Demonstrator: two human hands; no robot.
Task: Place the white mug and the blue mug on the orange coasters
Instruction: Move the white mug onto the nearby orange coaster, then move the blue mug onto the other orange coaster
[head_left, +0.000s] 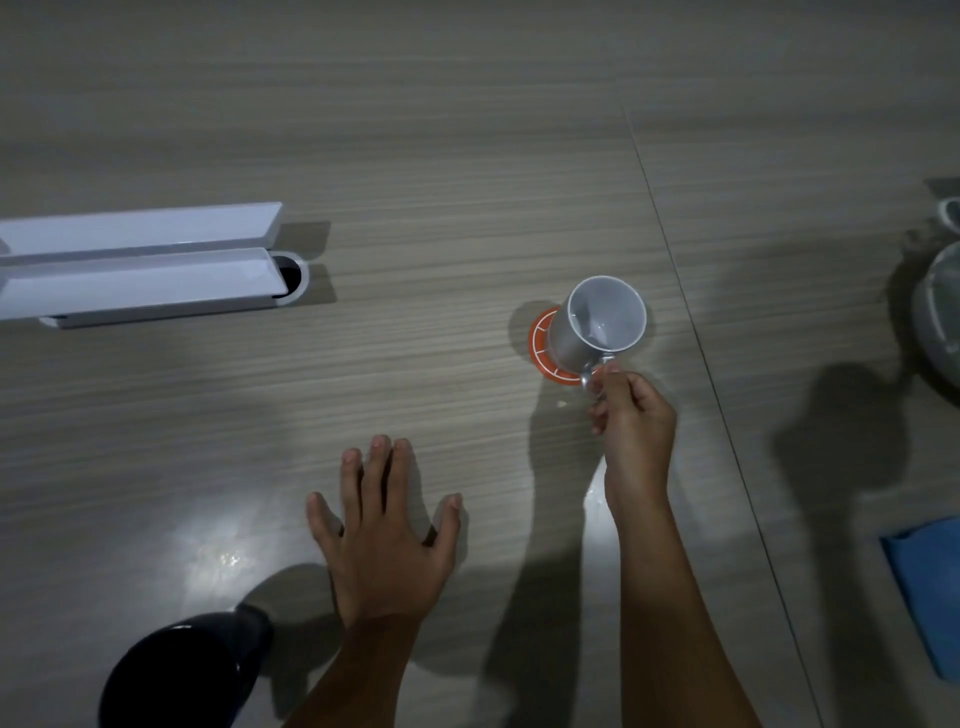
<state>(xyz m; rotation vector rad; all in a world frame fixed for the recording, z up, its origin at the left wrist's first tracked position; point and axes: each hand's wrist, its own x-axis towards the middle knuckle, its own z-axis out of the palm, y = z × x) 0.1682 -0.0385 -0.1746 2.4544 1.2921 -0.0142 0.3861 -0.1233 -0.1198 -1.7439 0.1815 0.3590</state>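
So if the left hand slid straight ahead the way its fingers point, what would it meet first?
Probably nothing. The left hand lies flat on the table, fingers pointing up the picture. That line looks like bare wood, passing between the white box and the white mug.

So the wood-grain worktop (415, 156) has a white cable-tray thing (140, 262) with two flip-up lids on the left. There's a blue cloth (930, 592) at the right edge, and a greyish container (940, 317) above it, maybe a kettle, too cropped to tell.
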